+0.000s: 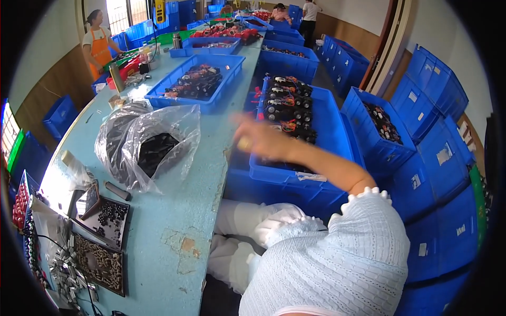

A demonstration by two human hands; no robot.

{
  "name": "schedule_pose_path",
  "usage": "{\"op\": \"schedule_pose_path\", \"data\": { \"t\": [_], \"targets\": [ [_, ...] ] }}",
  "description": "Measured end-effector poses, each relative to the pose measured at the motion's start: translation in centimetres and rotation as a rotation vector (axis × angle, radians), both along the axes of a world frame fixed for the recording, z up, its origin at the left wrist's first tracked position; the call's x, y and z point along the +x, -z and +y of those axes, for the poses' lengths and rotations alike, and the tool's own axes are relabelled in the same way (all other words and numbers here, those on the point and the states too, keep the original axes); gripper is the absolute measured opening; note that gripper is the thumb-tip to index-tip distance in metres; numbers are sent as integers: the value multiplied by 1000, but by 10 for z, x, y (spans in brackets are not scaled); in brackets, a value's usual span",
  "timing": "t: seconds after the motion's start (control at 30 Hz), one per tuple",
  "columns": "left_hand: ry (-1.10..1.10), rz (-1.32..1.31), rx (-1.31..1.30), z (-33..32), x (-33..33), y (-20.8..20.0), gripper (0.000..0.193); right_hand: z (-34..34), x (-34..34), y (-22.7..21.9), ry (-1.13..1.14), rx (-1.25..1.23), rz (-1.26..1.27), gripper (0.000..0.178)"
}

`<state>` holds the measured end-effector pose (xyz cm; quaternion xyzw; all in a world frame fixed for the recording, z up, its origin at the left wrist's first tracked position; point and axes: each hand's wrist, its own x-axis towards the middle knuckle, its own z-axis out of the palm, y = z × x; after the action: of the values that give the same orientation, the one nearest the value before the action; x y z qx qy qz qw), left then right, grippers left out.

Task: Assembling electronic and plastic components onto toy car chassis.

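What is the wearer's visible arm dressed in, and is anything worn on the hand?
Only one arm shows clearly: the right arm is bare from the hand up to a short white knitted sleeve with a ribbed texture and a scalloped, bobbled cuff. The right hand is motion-blurred; no glove shows, and a ring or watch cannot be told. The left hand is not in view.

Long blue worktable (174, 221), wood-panelled walls (47, 89), windows (118, 13)
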<state>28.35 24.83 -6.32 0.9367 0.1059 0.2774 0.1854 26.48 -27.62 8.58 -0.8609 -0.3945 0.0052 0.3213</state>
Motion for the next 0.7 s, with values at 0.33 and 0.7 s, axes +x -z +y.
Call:
{"op": "schedule_pose_path", "data": {
  "t": [0.33, 0.7],
  "targets": [
    [-20, -33, -109, 11, -6, 41, 52, -407, 124, -47, 794, 486, -664, 37],
    [67, -19, -226, -5, 48, 126, 55, -571, -135, -4, 1061, 312, -752, 42]
  ]
}}
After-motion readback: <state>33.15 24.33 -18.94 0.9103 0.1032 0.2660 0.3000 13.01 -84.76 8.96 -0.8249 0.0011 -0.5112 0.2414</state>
